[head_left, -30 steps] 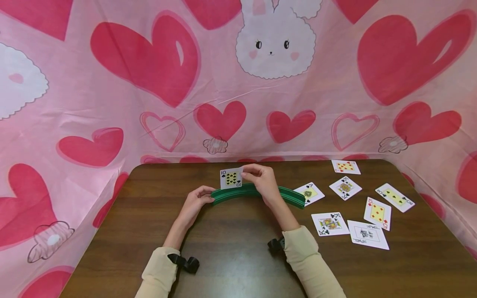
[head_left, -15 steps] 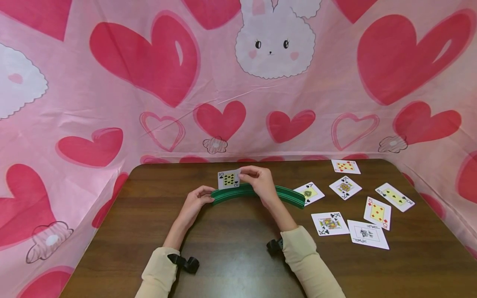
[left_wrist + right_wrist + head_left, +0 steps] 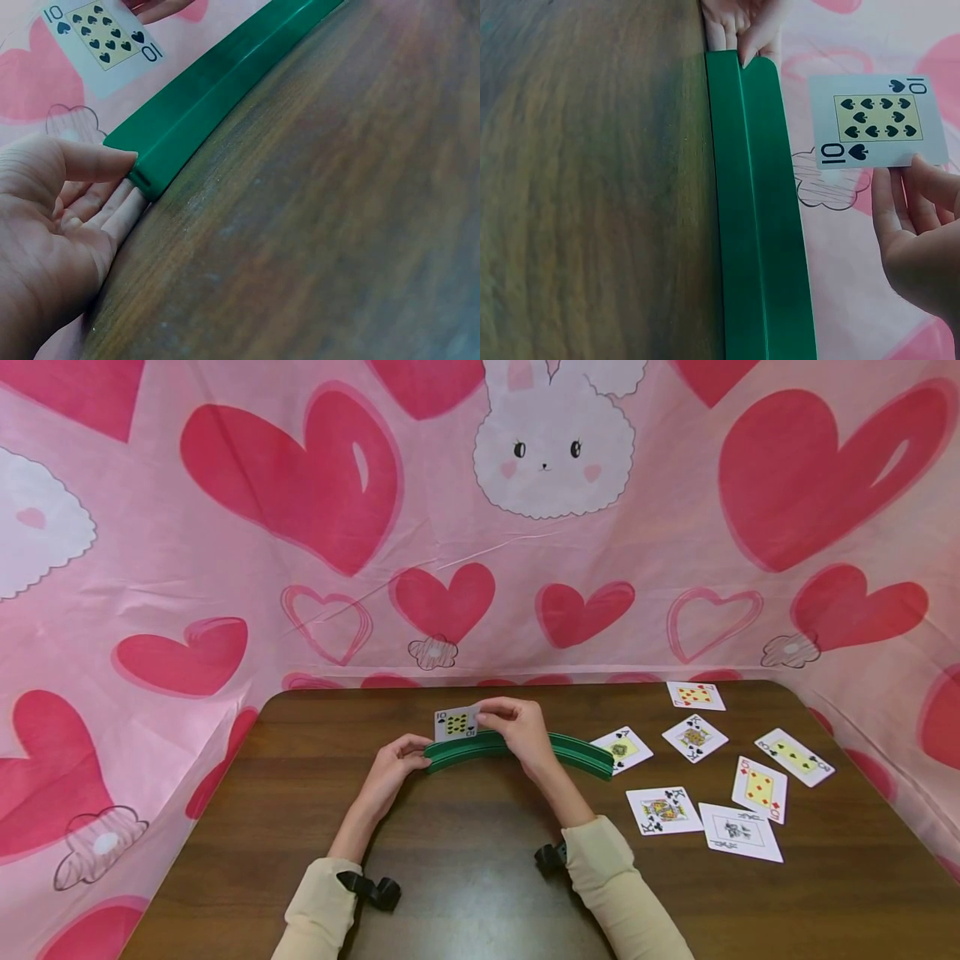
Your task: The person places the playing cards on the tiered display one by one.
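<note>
A curved green card holder (image 3: 579, 753) lies on the table, its groove running along its length. At its left end, my left hand (image 3: 393, 766) grips the tip between thumb and fingers, as the left wrist view shows with the hand (image 3: 64, 225) at the holder's corner. My right hand (image 3: 521, 732) pinches a ten of spades (image 3: 455, 724) by its right edge. The card faces me, upright and slightly tilted, over the left part of the holder. In the right wrist view a gap shows between the card (image 3: 877, 120) and the holder (image 3: 763, 202).
Several playing cards lie face up at the right, among them a king of clubs (image 3: 663, 811), a joker (image 3: 741, 832) and a five of diamonds (image 3: 760, 787). An ace (image 3: 624, 750) touches or lies partly behind the holder's right end. A pink heart-patterned cloth (image 3: 442, 527) hangs behind the table.
My right hand has shifted slightly left and down with the ten of spades, bringing it lower over the holder's left part. The left hand and the holder have stayed put.
</note>
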A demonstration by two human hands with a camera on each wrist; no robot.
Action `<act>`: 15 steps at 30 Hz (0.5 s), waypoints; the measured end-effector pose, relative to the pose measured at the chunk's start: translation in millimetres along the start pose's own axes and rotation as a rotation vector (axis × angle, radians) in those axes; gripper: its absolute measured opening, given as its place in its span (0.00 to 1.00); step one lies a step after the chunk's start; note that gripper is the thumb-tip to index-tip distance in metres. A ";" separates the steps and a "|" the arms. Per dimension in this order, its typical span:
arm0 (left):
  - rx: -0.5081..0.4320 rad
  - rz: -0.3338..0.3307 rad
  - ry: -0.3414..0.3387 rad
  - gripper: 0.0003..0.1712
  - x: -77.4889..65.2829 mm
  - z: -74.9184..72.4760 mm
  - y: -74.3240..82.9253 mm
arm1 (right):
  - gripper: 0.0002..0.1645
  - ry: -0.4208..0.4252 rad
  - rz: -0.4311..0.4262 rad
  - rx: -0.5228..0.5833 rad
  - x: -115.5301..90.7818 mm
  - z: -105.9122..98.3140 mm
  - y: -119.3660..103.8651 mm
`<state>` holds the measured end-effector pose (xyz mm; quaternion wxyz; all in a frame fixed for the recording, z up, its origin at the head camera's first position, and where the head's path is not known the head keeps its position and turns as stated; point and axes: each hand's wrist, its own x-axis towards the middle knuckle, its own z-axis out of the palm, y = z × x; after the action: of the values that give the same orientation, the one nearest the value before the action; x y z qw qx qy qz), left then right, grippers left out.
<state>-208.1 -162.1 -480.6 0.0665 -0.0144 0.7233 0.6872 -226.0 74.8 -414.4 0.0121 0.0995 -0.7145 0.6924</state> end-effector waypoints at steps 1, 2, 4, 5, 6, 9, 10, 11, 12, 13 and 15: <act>0.002 0.000 -0.001 0.15 0.3 -0.3 -0.4 | 0.11 0.003 0.001 -0.002 -0.4 0.5 -0.6; 0.005 -0.001 -0.002 0.15 0.5 -0.6 -0.5 | 0.11 0.006 0.002 -0.005 -0.6 0.9 -0.8; 0.009 -0.004 -0.001 0.15 0.8 -0.7 -1.1 | 0.10 0.012 0.006 -0.009 -1.1 2.0 -1.3; 0.010 -0.006 0.000 0.15 0.8 -0.6 -1.2 | 0.10 0.016 0.008 -0.010 -1.2 2.7 -1.2; 0.009 -0.007 0.002 0.15 0.7 -0.4 -1.3 | 0.10 0.019 0.009 -0.011 -1.1 3.4 -0.6; 0.006 -0.010 0.010 0.14 0.6 -0.2 -1.5 | 0.10 0.024 0.015 -0.012 -1.1 5.4 0.3; 0.009 -0.008 0.011 0.14 0.5 -0.3 -1.6 | 0.10 0.024 0.016 -0.011 -1.1 5.9 0.6; 0.012 -0.006 0.011 0.14 0.4 -0.4 -1.6 | 0.10 0.025 0.016 -0.012 -1.1 6.4 0.9; 0.014 -0.004 0.012 0.14 0.5 -0.5 -1.5 | 0.10 0.025 0.016 -0.013 -1.1 6.7 1.1; 0.015 -0.002 0.012 0.14 0.6 -0.5 -1.3 | 0.10 0.025 0.015 -0.015 -1.2 7.0 1.1; 0.018 -0.001 0.014 0.14 0.8 -0.6 -0.8 | 0.09 0.025 0.010 -0.018 -1.0 7.5 1.8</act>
<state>-208.9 -162.6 -481.4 0.0620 -0.0187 0.7299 0.6805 -224.5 67.5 -416.7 0.0183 0.0871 -0.7211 0.6871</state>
